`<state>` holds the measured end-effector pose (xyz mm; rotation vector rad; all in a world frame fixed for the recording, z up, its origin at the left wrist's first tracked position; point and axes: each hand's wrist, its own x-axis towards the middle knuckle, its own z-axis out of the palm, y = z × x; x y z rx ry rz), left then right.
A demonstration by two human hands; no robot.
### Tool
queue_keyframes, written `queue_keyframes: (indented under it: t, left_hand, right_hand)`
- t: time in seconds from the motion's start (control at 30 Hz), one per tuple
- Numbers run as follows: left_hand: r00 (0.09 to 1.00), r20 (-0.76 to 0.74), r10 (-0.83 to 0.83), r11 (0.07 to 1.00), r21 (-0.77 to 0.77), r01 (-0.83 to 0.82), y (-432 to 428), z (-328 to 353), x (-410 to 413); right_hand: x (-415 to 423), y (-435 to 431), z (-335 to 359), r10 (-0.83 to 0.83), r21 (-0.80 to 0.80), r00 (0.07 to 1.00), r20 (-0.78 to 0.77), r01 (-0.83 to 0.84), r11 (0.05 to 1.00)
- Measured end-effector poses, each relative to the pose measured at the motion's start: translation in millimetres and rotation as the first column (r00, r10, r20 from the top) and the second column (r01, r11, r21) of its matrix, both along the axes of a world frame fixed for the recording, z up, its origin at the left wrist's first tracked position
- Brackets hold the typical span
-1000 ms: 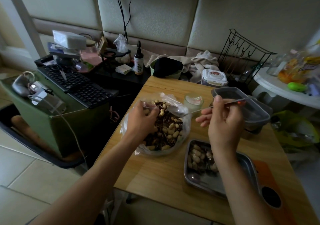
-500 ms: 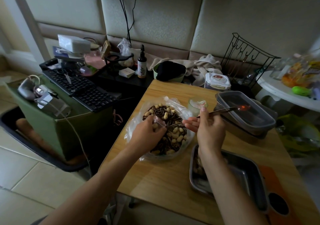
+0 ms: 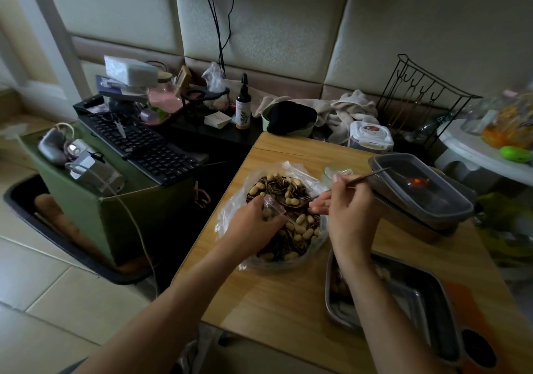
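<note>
no text can be read here. the label on the dark spray bottle (image 3: 243, 108) shows a plant drawing, but its print is too small to make out. the red mark on the white container lid (image 3: 372, 133) is blurred, and the keyboard (image 3: 144, 148) key legends are too small.

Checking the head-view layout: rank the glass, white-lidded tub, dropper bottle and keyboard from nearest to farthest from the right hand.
From the right hand, which holds a spoon:
1. glass, just beyond the hand, on the table.
2. tub, past the table's far edge.
3. bottle, back left, off the table.
4. keyboard, farthest, far left.
</note>
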<state>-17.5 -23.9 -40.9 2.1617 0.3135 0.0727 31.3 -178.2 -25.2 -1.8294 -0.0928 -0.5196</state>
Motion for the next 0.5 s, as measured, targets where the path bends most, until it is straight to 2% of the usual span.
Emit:
queue_keyframes:
  t: [0.13,0.4,0.5]
  left_hand:
    - [1.000,-0.008,0.012,1.000,0.012,-0.012,0,0,1]
    - [0.999,-0.012,0.037,0.998,0.046,-0.036,-3,-2,4]
    - [1.000,-0.002,0.031,0.997,0.075,-0.030,-5,-3,6]
  right_hand:
    - [0,-3,-7,0.045,-0.134,0.995,0.089,-0.033,0.990]
    - [-1,-22,2,-0.014,-0.040,0.998,-0.069,0.011,0.999]
    - [-2,-31,9,-0.028,-0.021,0.998,-0.058,0.027,0.999]
